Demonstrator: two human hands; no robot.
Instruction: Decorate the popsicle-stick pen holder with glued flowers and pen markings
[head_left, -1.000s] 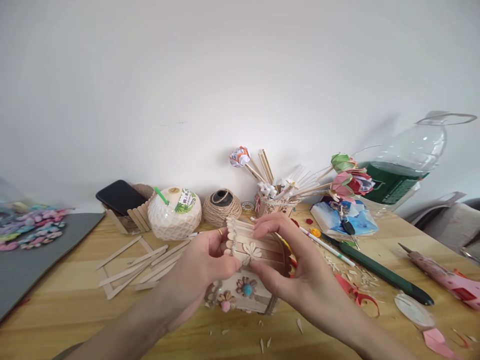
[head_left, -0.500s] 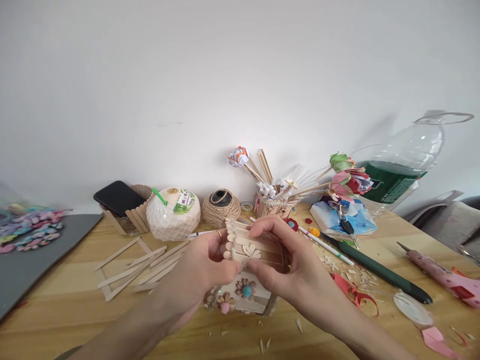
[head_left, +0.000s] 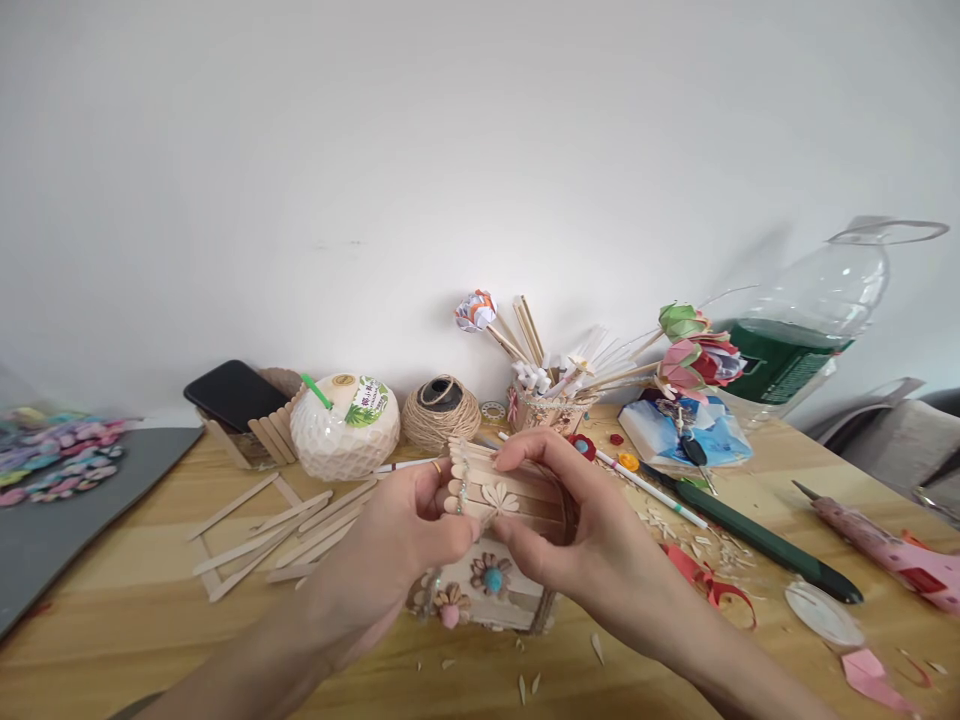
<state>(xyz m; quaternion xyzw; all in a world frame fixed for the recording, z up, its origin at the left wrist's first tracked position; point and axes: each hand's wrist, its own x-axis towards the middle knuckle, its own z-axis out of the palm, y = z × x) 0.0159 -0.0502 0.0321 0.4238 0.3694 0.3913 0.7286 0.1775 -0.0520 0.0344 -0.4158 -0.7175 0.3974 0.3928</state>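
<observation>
Between my hands is a small box made of popsicle sticks [head_left: 534,492], tilted above the table, with twine along its right edge and a glittery trim on the left. A pale petal flower [head_left: 500,499] lies on its upper face. On the lower face are a brown-petal flower with a blue centre [head_left: 491,576] and one with a pink centre [head_left: 451,606]. My left hand [head_left: 409,535] grips the left side, thumb near the pale flower. My right hand [head_left: 581,510] is curled around the right side, thumb and fingertips close to the same petals. Fingers behind the box are hidden.
Loose popsicle sticks [head_left: 255,545] lie left, below a coconut with a green straw [head_left: 345,425] and a twine ball [head_left: 441,412]. A green-black cutter [head_left: 757,535], pink glue gun [head_left: 885,545] and large bottle [head_left: 810,310] stand or lie right. Wood petals [head_left: 598,648] are scattered in front.
Almost nothing differs. The view has shifted very slightly, and both hands keep the same hold on the popsicle-stick box.
</observation>
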